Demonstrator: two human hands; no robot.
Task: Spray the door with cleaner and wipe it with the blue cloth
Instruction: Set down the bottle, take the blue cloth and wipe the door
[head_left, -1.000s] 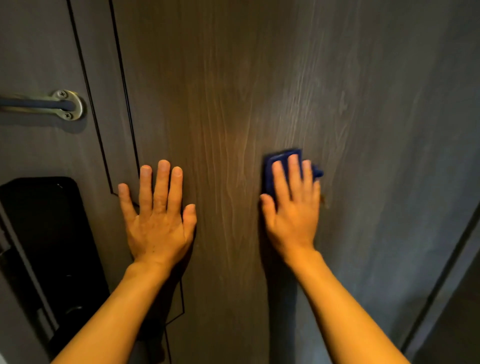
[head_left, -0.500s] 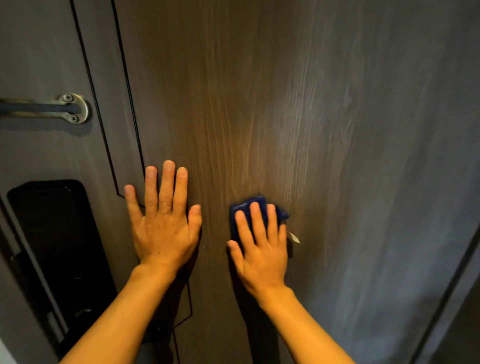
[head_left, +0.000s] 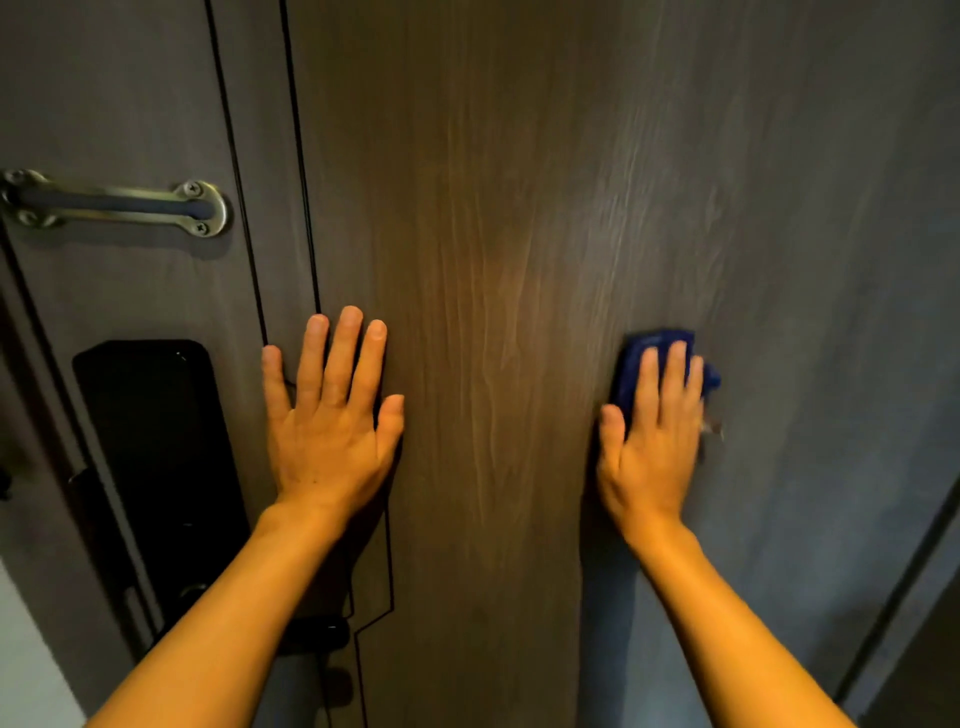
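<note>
A dark wood-grain door (head_left: 519, 208) fills the view. My right hand (head_left: 649, 447) lies flat against it, right of centre, pressing a folded blue cloth (head_left: 631, 358) onto the surface; the cloth shows above and beside my fingers. A small pale tag sticks out at the hand's right side. My left hand (head_left: 332, 415) rests flat on the door with fingers spread, holding nothing, beside thin black inlay lines. No spray bottle is in sight.
A metal pull handle (head_left: 119, 205) is screwed on at the upper left. Below it sits a black glossy lock panel (head_left: 156, 457). The door's left edge and a pale wall strip show at the bottom left. A dark frame line runs down the lower right.
My right hand with the cloth has slid from the middle of the door out to the right and slightly up. The left hand has stayed in place.
</note>
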